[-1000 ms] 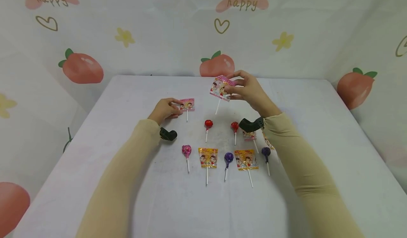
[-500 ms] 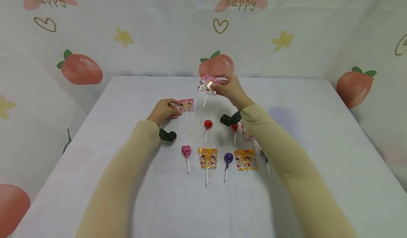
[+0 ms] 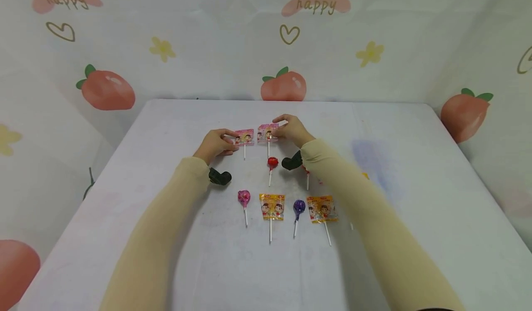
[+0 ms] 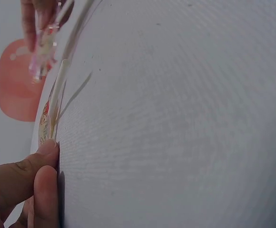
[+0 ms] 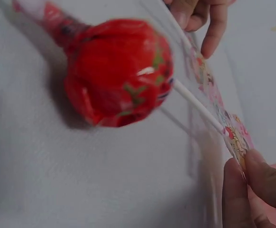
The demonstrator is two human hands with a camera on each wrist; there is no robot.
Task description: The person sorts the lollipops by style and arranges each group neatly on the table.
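At the back of the white table my left hand (image 3: pixel 214 143) pinches the left edge of a lollipop in a pink flat wrapper (image 3: pixel 245 137), its stick pointing toward me. In the left wrist view the thumb (image 4: pixel 45 148) lies on that wrapper. Just to the right, my right hand (image 3: pixel 292 130) holds a second pink-wrapped lollipop (image 3: pixel 266 134) by its right edge, between thumb and finger in the right wrist view. A red round lollipop (image 3: pixel 272 162) lies right in front of its stick and looms large in the right wrist view.
Nearer me lie a pink round lollipop (image 3: pixel 244 197), two yellow-wrapped lollipops, the left one (image 3: pixel 272 207) and the right one (image 3: pixel 323 209), and a purple lollipop (image 3: pixel 299 206). My right sleeve (image 3: pixel 365 200) hides most of several others. A patterned cloth (image 3: pixel 224 47) hangs behind.
My right hand has moved left and down with its pink-wrapped lollipop, from above the table to beside the other pink one. The left hand has stayed in place.
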